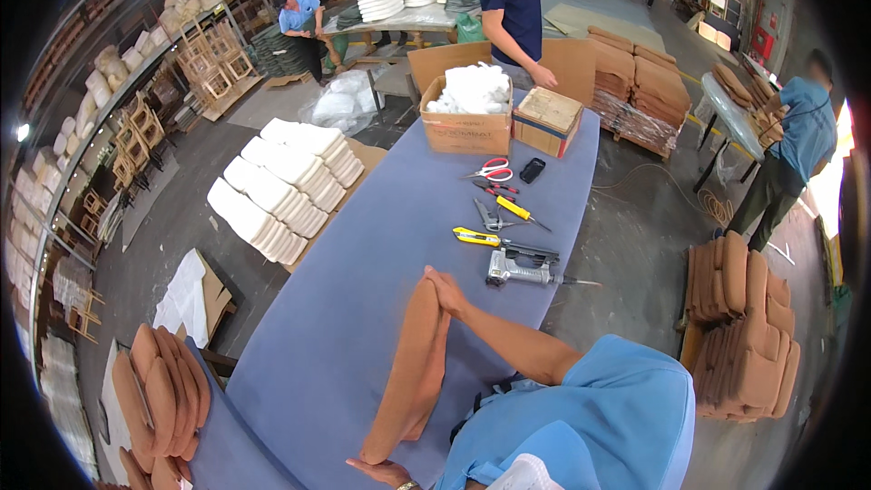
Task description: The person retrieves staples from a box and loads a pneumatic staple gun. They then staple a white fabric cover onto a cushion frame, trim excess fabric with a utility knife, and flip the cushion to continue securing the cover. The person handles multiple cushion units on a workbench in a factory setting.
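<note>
A brown upholstered seat cushion [408, 377] stands tilted on its edge above the blue-covered table [336, 308], held between my two hands. My right hand [446, 292] grips its far end, fingers over the top corner. At the near end, my left hand [383, 473] supports the lower corner with its fingers stretched beneath it; a watch shows at the wrist. Just beyond the cushion lie a grey staple gun [522, 269], a yellow utility knife [477, 237], a yellow-handled screwdriver-like tool [517, 209], red-handled scissors [493, 170] and a small black object [533, 171].
At the table's far end stand a carton of white stuffing [467, 133] and a closed box [547, 118], with a person in dark blue [510, 9] behind them. White foam pads [286, 186] are stacked to the left. Brown cushions [159, 390] pile up near left, others [744, 336] at right.
</note>
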### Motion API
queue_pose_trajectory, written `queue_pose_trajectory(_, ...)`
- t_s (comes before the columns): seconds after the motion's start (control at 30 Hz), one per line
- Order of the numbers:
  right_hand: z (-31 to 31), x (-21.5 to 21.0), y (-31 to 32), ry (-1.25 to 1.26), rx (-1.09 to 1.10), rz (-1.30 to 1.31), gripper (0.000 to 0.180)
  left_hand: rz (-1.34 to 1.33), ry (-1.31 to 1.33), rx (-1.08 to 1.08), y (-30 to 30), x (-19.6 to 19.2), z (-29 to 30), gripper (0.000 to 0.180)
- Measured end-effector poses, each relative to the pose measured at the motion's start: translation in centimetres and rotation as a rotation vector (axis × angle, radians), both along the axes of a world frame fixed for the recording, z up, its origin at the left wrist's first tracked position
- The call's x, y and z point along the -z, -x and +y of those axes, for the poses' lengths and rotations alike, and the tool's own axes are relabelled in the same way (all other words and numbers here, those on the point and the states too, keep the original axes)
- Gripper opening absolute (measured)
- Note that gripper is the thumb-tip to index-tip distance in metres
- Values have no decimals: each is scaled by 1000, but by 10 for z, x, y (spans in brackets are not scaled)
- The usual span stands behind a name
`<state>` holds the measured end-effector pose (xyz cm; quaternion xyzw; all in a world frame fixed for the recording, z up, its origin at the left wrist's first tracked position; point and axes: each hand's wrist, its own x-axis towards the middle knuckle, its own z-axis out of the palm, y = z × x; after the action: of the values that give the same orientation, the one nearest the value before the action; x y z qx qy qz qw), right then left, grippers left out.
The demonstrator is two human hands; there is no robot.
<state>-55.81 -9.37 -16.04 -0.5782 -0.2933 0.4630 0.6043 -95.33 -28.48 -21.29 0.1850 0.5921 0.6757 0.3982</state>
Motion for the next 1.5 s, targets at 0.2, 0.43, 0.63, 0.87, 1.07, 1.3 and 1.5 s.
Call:
queue_pose_trajectory(0.2, -31, 10, -24, -48, 131, 171, 59, 45, 99, -17, -40, -72, 10, 67)
queue_pose_trajectory(0.43, -28, -30, 6, 16, 20, 114, 67, 361, 452, 146, 31, -205, 32, 73)
queue_pose_trajectory(0.63, -45, -63, 47, 131, -279, -362, 69, 1164, -8, 161, -79, -307, 87, 49)
queue_pose_trajectory(0.87, -70, -249, 78, -607, -358, -653, 41, 1615, -324, 372, -178, -339, 130, 31)
queue_pose_trajectory(1.07, -54, -263, 58, -664, -207, -797, 38, 1244, -601, 558, -200, -349, 130, 34)
queue_pose_trajectory(1.3, -20, -242, 24, -664, -171, -767, 37, 1364, -454, 742, -157, -348, 116, 44)
queue_pose_trajectory(1.5, -4, -240, 12, -633, -265, -645, 41, 1161, -362, 765, -166, -328, 119, 44)
